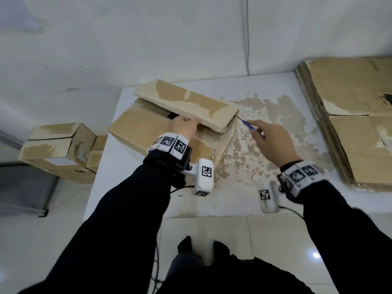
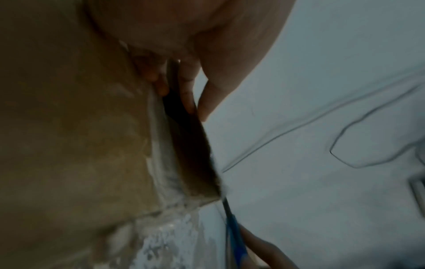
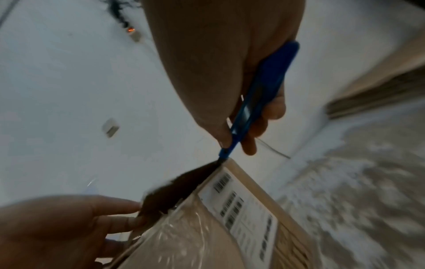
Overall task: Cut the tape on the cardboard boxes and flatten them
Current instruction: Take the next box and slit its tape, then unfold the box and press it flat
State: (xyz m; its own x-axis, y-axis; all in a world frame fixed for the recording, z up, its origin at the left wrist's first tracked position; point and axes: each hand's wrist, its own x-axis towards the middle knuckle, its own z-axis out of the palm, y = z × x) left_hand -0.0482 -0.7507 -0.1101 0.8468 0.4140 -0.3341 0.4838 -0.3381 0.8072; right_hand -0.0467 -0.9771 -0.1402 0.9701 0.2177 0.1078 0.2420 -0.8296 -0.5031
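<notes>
White table (image 1: 148, 200), scuffed and patchy, against a pale wall. Far left, sealed boxes (image 1: 61, 145) stacked below the table edge. On the table sits the cardboard box (image 1: 137, 132), its top flap (image 1: 188, 105) lifted. Left hand (image 1: 184, 126) grips that flap's near edge, fingers curled under, thumb on top. Right hand (image 1: 273, 143) pinches a blue cutter (image 1: 247, 125), blade tip at the box's right top corner. Far right, flattened cardboard (image 1: 356, 115) lies stacked.
</notes>
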